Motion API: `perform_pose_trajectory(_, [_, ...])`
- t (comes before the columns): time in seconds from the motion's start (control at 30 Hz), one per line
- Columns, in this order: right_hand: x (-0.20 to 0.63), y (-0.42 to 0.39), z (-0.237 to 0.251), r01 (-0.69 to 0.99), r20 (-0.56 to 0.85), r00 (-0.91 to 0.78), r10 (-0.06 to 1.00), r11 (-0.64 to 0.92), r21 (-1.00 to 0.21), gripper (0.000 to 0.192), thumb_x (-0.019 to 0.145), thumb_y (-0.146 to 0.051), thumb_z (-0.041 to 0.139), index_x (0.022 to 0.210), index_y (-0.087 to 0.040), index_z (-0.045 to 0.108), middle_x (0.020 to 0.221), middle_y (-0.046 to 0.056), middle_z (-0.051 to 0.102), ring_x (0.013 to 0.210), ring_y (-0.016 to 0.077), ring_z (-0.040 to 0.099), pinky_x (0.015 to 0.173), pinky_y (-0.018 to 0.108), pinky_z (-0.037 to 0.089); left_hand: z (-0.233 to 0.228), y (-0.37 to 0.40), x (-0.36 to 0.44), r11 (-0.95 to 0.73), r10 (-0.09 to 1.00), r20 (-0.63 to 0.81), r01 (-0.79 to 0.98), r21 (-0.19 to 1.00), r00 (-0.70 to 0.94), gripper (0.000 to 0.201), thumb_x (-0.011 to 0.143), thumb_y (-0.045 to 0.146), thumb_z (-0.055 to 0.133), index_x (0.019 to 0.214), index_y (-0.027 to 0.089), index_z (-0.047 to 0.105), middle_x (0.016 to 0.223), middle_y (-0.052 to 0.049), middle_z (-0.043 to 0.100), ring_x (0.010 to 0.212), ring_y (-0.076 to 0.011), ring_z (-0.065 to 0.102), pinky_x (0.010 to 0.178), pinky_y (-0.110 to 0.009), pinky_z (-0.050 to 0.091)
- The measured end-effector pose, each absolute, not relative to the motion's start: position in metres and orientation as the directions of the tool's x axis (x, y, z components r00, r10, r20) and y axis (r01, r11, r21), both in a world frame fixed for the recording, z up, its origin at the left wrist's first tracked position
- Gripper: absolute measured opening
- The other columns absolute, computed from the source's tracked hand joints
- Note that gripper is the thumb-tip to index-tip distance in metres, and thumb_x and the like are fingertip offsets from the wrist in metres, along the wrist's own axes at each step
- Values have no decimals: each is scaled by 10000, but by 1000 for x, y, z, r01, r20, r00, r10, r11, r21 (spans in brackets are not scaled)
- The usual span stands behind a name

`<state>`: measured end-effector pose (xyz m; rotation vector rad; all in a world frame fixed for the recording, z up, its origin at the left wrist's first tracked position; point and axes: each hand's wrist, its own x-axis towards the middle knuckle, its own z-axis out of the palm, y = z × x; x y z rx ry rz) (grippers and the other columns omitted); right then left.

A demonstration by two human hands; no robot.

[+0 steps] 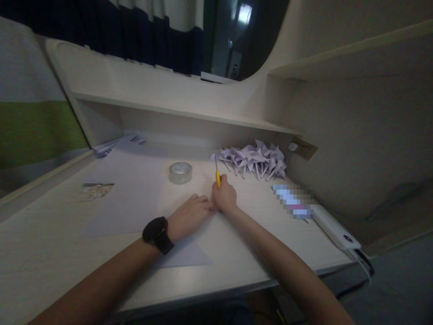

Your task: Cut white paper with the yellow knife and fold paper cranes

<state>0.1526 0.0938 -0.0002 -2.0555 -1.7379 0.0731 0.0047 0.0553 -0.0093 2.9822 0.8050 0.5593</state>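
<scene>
My right hand [224,195] is closed around the yellow handle of a cutter knife [218,178]. The knife's thin metal blade points away from me, toward the back of the desk. My left hand [191,217], with a black watch [158,234] on its wrist, rests low over the desk. Its fingers are bent together, and the fingertips meet the side of my right hand. Whatever lies between them is hidden. A corner of white paper [189,255] shows below the left wrist. Behind the left hand stands a roll of clear tape [180,173].
Large white sheets [131,194] cover the desk's left part, beside a patterned patch [96,192]. Several folded paper pinwheels [252,158] are heaped at the back right. A blurred phone [292,201] and a white power strip [334,228] lie at right. A shelf [182,112] overhangs the back.
</scene>
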Motion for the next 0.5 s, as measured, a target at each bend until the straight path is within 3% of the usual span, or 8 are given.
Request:
perform_pose_trajectory(0.33, [162,98,-1,895,235,196,952,-76,-439,309,920,-391,364,1151,-214,466,859,79,678,817,260,652,707,335,444,-11,61,2,-886,454,333,459,69,826,262,906,104,443,973,174,686,920,-74,688,909,-198,597,861,-351,424])
perform_pose_trajectory(0.43, [173,104,3,844,275,215,937,-37,-536,299,901,-407,398,1097,-207,504,843,70,679,782,238,656,698,320,456,-11,62,0,-886,455,353,455,87,818,266,895,94,450,973,183,689,937,-67,698,924,-198,606,870,-356,427])
perform_pose_trajectory(0.5, [183,108,6,746,254,211,944,13,-666,282,896,-395,402,1077,-208,511,825,47,676,663,187,648,629,280,460,-11,63,-2,-884,460,372,456,106,806,269,886,91,458,967,193,693,939,-59,704,921,-195,613,879,-359,430])
